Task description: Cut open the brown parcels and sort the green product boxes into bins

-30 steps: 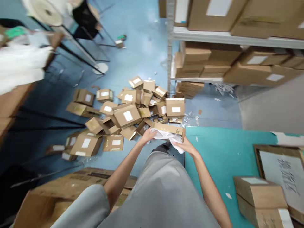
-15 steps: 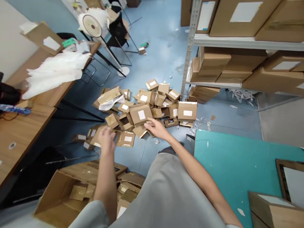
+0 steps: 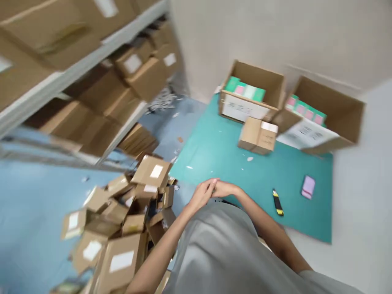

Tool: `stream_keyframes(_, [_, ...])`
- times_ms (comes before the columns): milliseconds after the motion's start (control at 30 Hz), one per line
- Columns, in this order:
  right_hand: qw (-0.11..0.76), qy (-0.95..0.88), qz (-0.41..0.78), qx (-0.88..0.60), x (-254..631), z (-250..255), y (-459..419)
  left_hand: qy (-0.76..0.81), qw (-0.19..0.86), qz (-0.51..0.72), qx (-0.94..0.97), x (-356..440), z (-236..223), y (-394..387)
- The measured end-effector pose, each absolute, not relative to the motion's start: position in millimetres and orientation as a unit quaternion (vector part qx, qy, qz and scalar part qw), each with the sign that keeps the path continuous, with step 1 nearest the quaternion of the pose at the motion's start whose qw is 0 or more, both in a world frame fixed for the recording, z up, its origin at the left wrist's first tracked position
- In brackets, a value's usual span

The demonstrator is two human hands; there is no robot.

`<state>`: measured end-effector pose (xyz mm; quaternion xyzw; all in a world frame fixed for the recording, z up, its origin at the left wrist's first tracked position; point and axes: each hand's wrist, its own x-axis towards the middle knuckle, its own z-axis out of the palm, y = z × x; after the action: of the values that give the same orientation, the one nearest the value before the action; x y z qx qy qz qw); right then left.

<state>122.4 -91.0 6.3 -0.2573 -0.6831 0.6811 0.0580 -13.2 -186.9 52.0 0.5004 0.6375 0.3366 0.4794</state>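
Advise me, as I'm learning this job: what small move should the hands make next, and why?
Perhaps reach the right hand toward the small cardboard box: the right hand meets the left hand, neither visibly holds anything, and that box sits ahead on the teal tabletop.

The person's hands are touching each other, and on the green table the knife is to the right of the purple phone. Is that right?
Not quite: the knife is to the left of the purple phone, as the head view shows. The left hand and right hand do touch, and both things lie on the green table.
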Motion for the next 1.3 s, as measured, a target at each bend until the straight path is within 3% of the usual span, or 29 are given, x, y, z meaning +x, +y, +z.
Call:
stream_keyframes(167, [0.184,-0.547,0.75,-0.325,230,32,-74,0.546,0.495,0.224,0.637,43,54,-117])
stream_keyframes(300, [0.303,-0.483,0.719,-0.397,285,38,-89,0.467,0.508,0.172,0.703,102,61,-86])
stream_keyframes(433, [0.344,-0.486,0.668,-0.447,326,45,-97,0.412,0.514,0.18,0.731,146,69,-68])
stream_keyframes(800, [0.32,-0.537,0.599,-0.5,365,38,-67,0.538,0.508,0.31,0.596,165,53,-38])
stream_keyframes(933, [0.269,-0.609,0.579,-0.471,359,19,-28,0.453,0.473,0.273,0.705,163,54,-30])
stream_keyframes(1033, [0.222,-0.625,0.562,-0.494,359,-1,19,0.495,0.426,0.212,0.727,150,45,-21])
stream_keyframes(1167, [0.212,-0.6,0.377,-0.673,352,-26,100,0.6,0.43,0.156,0.657,121,27,-19])
stream_keyframes(1300, [0.133,-0.558,0.298,-0.763,323,-46,162,0.619,0.463,0.226,0.593,103,16,-35])
